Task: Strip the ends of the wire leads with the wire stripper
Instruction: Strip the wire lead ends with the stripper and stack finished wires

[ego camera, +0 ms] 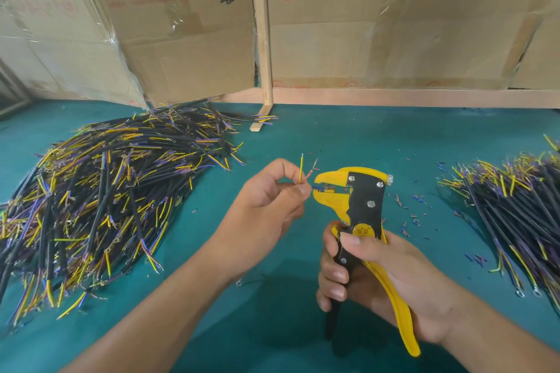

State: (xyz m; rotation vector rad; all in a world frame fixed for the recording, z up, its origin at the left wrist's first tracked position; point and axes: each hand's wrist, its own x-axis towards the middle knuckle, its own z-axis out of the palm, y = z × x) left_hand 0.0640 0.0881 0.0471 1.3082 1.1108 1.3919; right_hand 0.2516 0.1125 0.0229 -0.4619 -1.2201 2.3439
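- i judge the job part done: a big pile (100,197) of leads lies on the mat (348,136) to my left, and a smaller heap (512,215) lies to my right
- i cannot tell from here which of the two is the stripped lot, so i give no share of done to left
- small bits of cut insulation (415,218) are scattered on the mat just right of the stripper, so i take it a fair number of ends are already bared
- my left hand (266,206) pinches one lead between thumb and forefinger, fingers curled round it
- from that pinch a yellow wire (301,169) stands upright and a pink wire (312,171) tilts to the right; the pink one's tip looks bare and frayed, though it is too small to be sure
- a blue wire (318,188) runs from the pinch to the right into the mouth of the stripper (354,200)
- the jaws stand apart, with the blue end lying between them
- my right hand (378,278) grips both stripper handles, thumb on the pivot, fingers wrapped round
- the handles are spread, so i judge the squeeze on this end is not yet made
- thumb tip and jaws are almost touching, leaving very little wire between grip and tool
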